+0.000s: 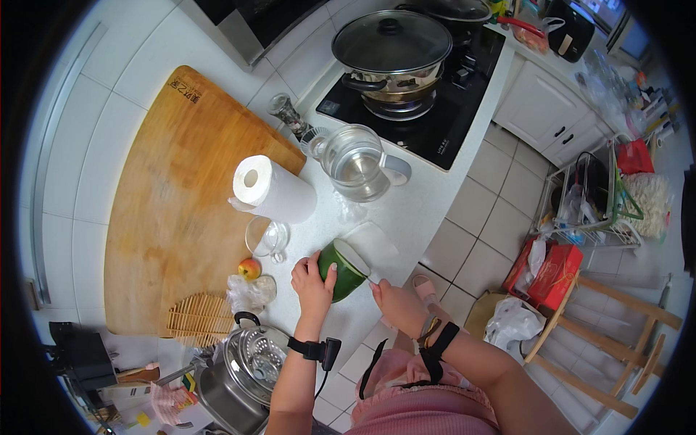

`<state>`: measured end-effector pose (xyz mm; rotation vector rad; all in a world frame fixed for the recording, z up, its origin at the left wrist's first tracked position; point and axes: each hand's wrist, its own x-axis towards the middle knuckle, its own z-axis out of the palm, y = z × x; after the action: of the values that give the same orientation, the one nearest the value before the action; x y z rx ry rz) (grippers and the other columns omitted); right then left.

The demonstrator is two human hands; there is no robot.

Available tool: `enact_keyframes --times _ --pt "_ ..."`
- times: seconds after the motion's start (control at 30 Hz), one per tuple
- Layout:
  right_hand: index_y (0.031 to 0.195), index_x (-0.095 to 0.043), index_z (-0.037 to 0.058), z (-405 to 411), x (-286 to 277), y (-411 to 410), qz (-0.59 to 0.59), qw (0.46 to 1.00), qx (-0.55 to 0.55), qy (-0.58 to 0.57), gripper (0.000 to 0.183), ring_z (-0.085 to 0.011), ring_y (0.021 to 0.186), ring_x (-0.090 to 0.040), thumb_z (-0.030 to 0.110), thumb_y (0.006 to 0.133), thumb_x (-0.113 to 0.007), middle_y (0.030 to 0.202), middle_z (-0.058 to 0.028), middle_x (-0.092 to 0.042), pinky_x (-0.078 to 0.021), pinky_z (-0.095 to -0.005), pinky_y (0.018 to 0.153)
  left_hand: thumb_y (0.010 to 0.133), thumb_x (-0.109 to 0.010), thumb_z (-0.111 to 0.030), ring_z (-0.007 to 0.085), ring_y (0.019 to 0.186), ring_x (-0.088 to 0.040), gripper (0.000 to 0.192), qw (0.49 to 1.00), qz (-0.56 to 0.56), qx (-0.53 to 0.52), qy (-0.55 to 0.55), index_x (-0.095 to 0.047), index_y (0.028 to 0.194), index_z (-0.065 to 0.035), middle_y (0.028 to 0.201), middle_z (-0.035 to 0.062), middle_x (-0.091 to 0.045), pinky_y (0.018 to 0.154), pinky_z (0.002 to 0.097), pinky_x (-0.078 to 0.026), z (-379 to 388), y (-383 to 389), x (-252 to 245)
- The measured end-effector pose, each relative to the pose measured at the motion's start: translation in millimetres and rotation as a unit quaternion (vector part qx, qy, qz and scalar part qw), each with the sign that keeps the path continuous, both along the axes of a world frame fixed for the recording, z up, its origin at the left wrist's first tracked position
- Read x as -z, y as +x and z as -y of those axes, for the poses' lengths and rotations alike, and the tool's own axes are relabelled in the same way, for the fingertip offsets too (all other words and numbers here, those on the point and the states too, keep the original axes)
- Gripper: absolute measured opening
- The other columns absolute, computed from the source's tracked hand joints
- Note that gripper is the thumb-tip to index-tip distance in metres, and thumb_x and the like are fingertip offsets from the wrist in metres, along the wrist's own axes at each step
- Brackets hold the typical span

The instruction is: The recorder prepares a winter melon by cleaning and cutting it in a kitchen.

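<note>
A cut piece of green-skinned melon (338, 274), perhaps winter melon, lies on the white countertop (326, 321) with its pale cut face turned toward the upper right. My left hand (315, 285) grips it from the left, fingers over the top and thumb across the skin. At the lower right edge of the cut face, my right hand (396, 304) is closed around a small thin utensil (371, 281). Only a short pale tip of that utensil shows, touching or very near the rind; my fingers hide the rest. A whitish sheet (372, 246) lies flat just beyond the melon.
Beyond the melon stand a paper towel roll (277, 190), a glass pitcher of water (356, 163) and a glass cup (266, 236). An apple (249, 268) sits left. A wooden board (179, 190) leans on the wall. A lidded pot (391, 49) occupies the cooktop; the sink (225, 397) is lower left.
</note>
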<state>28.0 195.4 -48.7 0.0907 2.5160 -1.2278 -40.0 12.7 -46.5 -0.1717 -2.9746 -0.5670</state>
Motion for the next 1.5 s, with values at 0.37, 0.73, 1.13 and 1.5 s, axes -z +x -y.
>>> enact_keyframes --times 0.37,0.73,1.13,1.5 --pt "0.086 -0.045 -0.0003 11.7 16.4 2.7 0.016 0.999 0.028 0.02 0.039 -0.0372 0.05 -0.057 0.036 0.097 -0.037 0.054 -0.0181 -0.056 -0.0442 -0.0469 0.045 0.087 -0.057 -0.038 0.0325 0.104 -0.046 0.042 0.995 0.092 0.013 0.031 -0.056 0.119 -0.0114 0.11 0.0157 -0.051 0.091 0.0419 -0.036 18.0 -27.3 3.7" --pt "0.088 -0.047 0.0014 24.3 28.7 -19.8 0.068 0.995 0.069 -0.016 0.04 -0.0421 0.06 -0.057 0.037 0.097 -0.034 0.063 -0.0215 -0.058 -0.0435 -0.0514 0.055 0.091 -0.051 -0.036 0.0355 0.102 -0.049 0.038 0.98 0.166 0.087 0.068 -0.058 0.118 -0.0102 0.108 0.019 -0.055 0.09 0.0423 -0.038 44.0 -66.1 14.4" --pt "0.084 -0.048 0.0011 26.7 28.9 -20.0 0.01 0.997 0.072 -0.001 0.043 -0.04 0.053 -0.057 0.039 0.097 -0.033 0.057 -0.0199 -0.057 -0.0444 -0.0509 0.049 0.047 -0.087 -0.031 0.0384 0.111 -0.046 0.109 0.984 0.04 0.173 0.023 -0.031 0.135 -0.0033 0.12 0.0236 -0.045 0.093 0.0447 -0.04 18.1 -23.8 -40.1" --pt "0.084 -0.047 0.0013 8.8 5.1 7.0 -0.002 0.999 0.035 0.017 0.04 -0.0373 0.049 -0.057 0.036 0.098 -0.035 0.054 -0.0181 -0.056 -0.0445 -0.0471 0.044 0.053 -0.085 -0.033 0.0382 0.112 -0.046 0.101 0.971 0.155 0.146 0.112 -0.034 0.135 -0.0032 0.123 0.024 -0.044 0.094 0.0454 -0.04 13.6 -3.6 -40.2"
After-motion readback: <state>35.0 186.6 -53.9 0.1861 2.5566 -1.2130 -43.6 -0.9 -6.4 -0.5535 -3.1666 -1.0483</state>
